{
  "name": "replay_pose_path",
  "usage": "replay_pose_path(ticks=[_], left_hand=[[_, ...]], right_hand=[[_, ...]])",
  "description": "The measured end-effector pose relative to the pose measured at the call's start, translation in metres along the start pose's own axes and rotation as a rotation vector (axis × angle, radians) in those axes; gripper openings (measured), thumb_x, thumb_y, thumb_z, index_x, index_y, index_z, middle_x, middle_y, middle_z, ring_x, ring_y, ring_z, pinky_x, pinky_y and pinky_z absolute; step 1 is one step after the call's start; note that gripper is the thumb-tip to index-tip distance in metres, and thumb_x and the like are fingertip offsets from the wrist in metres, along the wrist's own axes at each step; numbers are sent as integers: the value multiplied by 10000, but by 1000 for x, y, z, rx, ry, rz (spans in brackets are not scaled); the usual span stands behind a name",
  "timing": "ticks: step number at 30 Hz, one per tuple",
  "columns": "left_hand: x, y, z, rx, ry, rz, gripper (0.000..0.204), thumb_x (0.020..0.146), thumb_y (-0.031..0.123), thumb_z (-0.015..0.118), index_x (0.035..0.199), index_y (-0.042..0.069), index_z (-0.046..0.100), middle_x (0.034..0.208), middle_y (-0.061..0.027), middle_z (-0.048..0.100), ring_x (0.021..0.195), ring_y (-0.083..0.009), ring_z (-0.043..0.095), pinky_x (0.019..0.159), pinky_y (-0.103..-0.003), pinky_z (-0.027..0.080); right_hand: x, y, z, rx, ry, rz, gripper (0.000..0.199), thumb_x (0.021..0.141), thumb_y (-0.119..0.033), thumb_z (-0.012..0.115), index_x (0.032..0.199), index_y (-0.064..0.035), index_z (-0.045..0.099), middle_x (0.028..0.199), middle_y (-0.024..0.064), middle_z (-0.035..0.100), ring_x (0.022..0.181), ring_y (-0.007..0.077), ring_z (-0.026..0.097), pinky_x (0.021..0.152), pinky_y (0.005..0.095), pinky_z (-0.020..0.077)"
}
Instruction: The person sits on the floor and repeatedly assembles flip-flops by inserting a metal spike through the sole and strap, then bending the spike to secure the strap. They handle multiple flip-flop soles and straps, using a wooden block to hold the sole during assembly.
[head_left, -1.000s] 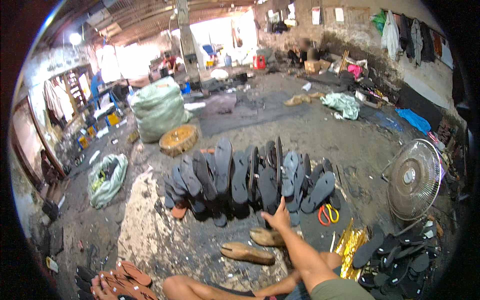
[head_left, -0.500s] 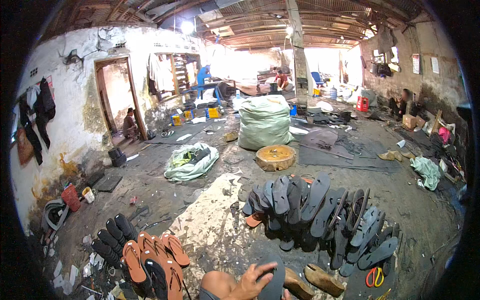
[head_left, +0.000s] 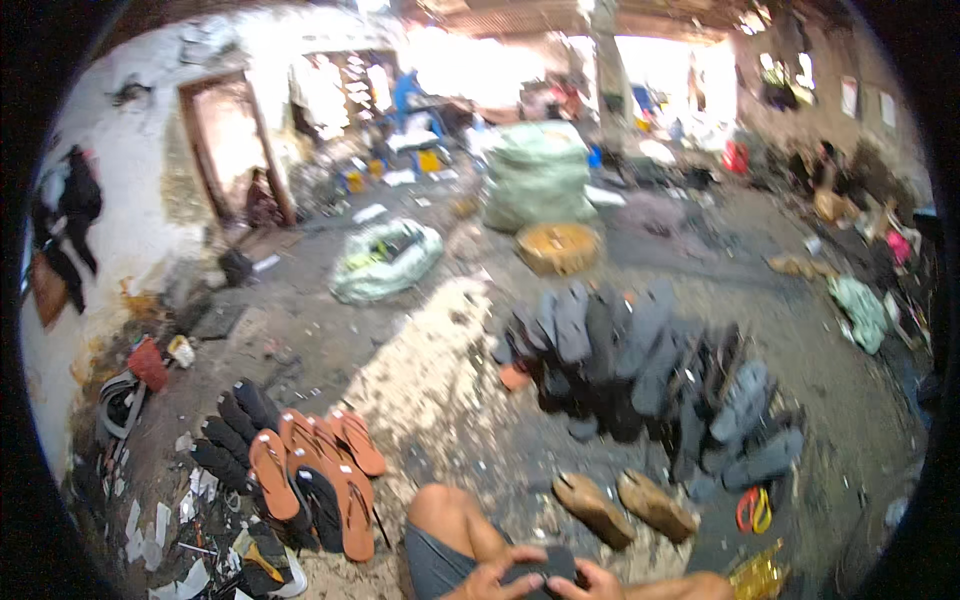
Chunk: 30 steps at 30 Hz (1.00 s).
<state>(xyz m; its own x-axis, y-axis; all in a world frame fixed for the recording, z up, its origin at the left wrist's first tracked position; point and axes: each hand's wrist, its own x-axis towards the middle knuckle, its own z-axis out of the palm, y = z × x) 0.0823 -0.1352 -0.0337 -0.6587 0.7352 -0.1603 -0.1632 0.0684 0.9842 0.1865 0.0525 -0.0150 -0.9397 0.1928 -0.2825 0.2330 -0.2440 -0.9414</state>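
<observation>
Sandal sole (head_left: 559, 563), pinched between left grip (head_left: 494, 581) and right grip (head_left: 599, 580), should handle as light and flexible; hold by opposite edges, thumbs uppermost.

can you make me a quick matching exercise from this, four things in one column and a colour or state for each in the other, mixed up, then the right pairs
Things:
1. scissors
2. round block
3. big sack
4. dark sole

Colours or states:
A. pale green
B. held by left hand and right hand
C. red and yellow
D. orange-brown

Pairs: 1-C, 2-D, 3-A, 4-B
</observation>
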Motion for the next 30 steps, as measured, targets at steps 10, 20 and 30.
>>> replay_pose_path(ticks=[10,20,30], left_hand=[[26,9,11,326,122,158,1048,914,269,751,1618,39,9,1595,-310,234,1479,-374,302,1184,-525,310],[44,2,-38,-262,70,-128,770,976,33,666,1583,-53,199,1212,-117,685,1026,-152,662,903,-298,546],[87,31,-74,225,467,234,396,969,189,480,1268,-39,604,949,-15,610,819,-125,514,794,-259,453]], right_hand=[[31,9,-10,-132,225,-40,400,972,-149,680,1318,21,575,936,-8,651,813,64,591,688,234,510],[122,78,-132,-985,273,-212,805,823,-383,819,1403,73,496,1299,292,629,1228,438,601,1020,455,506],[32,31,-49,92,150,-26,736,866,-355,799,1427,12,496,1296,134,641,1165,220,614,1028,374,475]])
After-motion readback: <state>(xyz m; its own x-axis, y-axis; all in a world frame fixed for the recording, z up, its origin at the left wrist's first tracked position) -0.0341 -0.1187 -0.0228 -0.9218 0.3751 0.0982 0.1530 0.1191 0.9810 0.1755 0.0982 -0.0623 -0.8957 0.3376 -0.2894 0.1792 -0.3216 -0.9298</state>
